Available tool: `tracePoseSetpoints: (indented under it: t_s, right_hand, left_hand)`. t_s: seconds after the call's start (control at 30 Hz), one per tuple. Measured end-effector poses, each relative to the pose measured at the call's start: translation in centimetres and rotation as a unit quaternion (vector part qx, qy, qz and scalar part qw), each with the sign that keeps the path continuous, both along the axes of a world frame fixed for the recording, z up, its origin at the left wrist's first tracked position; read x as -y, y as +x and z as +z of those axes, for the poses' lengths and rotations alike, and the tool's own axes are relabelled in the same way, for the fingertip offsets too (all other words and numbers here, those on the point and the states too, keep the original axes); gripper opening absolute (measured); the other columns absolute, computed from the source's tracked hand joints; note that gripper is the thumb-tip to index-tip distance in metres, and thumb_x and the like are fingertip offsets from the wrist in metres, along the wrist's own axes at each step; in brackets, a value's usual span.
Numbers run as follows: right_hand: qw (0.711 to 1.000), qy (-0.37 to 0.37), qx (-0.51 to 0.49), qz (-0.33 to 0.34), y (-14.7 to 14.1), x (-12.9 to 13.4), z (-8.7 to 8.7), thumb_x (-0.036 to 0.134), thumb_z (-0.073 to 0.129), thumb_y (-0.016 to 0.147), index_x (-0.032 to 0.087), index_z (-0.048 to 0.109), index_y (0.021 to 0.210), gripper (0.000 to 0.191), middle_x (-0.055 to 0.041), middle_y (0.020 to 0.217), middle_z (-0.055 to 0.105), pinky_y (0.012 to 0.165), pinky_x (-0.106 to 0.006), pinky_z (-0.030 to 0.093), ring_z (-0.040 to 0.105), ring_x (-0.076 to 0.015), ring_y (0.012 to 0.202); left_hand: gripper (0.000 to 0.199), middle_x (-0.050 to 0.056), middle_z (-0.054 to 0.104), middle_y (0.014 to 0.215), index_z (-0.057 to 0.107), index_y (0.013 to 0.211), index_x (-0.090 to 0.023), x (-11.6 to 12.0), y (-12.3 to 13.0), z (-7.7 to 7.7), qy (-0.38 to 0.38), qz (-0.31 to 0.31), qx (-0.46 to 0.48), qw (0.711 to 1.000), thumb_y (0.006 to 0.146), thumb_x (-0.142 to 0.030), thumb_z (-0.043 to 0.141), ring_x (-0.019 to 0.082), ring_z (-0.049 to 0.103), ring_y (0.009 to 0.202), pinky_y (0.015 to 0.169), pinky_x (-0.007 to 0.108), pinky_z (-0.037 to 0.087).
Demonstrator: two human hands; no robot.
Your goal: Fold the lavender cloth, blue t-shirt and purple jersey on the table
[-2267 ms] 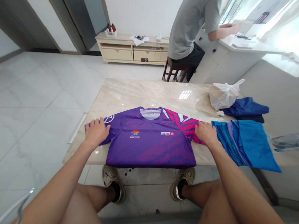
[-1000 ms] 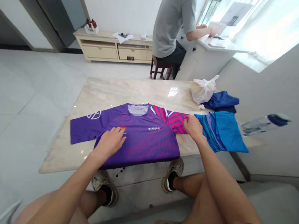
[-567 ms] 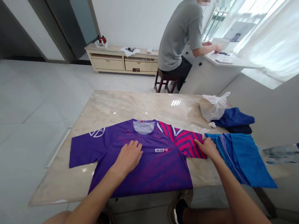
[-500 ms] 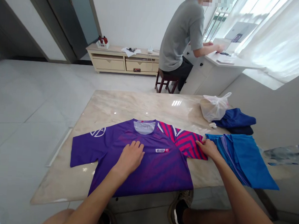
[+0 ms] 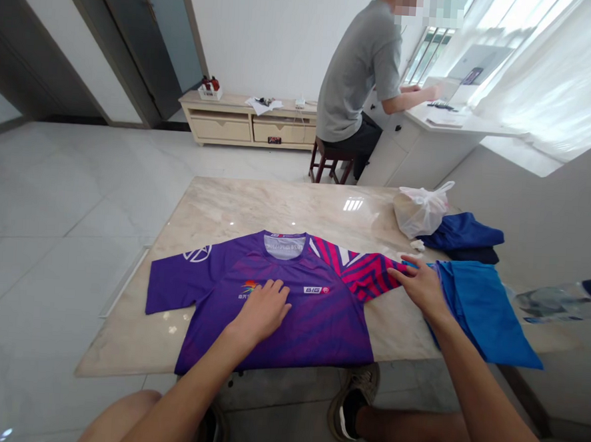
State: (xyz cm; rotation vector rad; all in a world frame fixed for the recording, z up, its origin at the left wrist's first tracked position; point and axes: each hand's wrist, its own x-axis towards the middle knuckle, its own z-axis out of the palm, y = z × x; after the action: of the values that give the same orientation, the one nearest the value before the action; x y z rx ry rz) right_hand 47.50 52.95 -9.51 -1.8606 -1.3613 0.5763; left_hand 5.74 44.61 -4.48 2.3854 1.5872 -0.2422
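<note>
Well, left grip (image 5: 262,312) and right grip (image 5: 420,287) spread on a jersey (image 5: 314,322); a plastic bag (image 5: 418,215) hides its contents

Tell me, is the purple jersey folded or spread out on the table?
Spread out: the purple jersey lies flat on the marble table, with both sleeves stretched out sideways.

- marble table top (image 5: 276,206)
- purple and pink jersey (image 5: 313,329), spread flat along the front edge
- white plastic bag (image 5: 419,212), toward the back right
- dark blue clothes (image 5: 462,231), just beside the bag
- small white scrap (image 5: 417,245), touching the bag
- bright blue cloth (image 5: 485,312), just right of the jersey
</note>
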Motion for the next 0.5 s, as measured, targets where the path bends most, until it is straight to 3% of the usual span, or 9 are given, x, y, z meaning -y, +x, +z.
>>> tracePoseSetpoints:
  t_s: [0.1,0.2,0.3,0.5]
  right_hand:
    - [0.998,0.004,-0.053,0.015,-1.3,0.6,1.3,0.059,0.09,0.077,0.012,0.069,0.142,0.083,-0.0151,0.098,0.087,0.082,-0.044,0.069,0.083,-0.0318,0.086]
    - [0.997,0.004,0.081,0.004,-3.0,1.0,2.8,0.046,0.079,0.089,0.011,0.069,0.146,0.067,-0.0137,0.096,0.085,0.086,-0.045,0.066,0.08,-0.0309,0.084]
    - [0.973,-0.019,0.229,-0.008,-5.2,1.1,4.3,0.031,0.068,0.1,0.011,0.066,0.154,0.058,-0.016,0.101,0.083,0.095,-0.045,0.062,0.08,-0.0346,0.097]
    - [0.927,-0.145,0.346,0.01,-9.7,0.7,6.6,0.021,0.054,0.111,0.014,0.053,0.168,0.058,-0.0245,0.121,0.081,0.102,-0.047,0.058,0.08,-0.0381,0.113]
  left_hand:
    - [0.035,0.017,0.07,0.15,0.07,0.141,-0.018,-0.1,-0.4,0.1,-0.002,0.013,0.0,1.0,0.115,-0.032,0.052,0.034,0.066,0.137,0.109,0.048,0.058]
    - [0.034,0.017,0.07,0.15,0.072,0.14,-0.017,-0.3,-0.9,-0.1,-0.002,0.024,-0.005,1.0,0.115,-0.031,0.053,0.034,0.066,0.137,0.11,0.047,0.058]
    - [0.034,0.017,0.07,0.149,0.072,0.14,-0.018,-0.5,-1.3,-0.2,0.001,0.026,-0.005,1.0,0.115,-0.031,0.054,0.034,0.067,0.137,0.11,0.047,0.058]
    - [0.036,0.018,0.07,0.149,0.072,0.142,-0.016,-0.6,-2.1,-0.1,0.007,0.026,-0.001,1.0,0.115,-0.031,0.053,0.035,0.068,0.137,0.11,0.048,0.058]
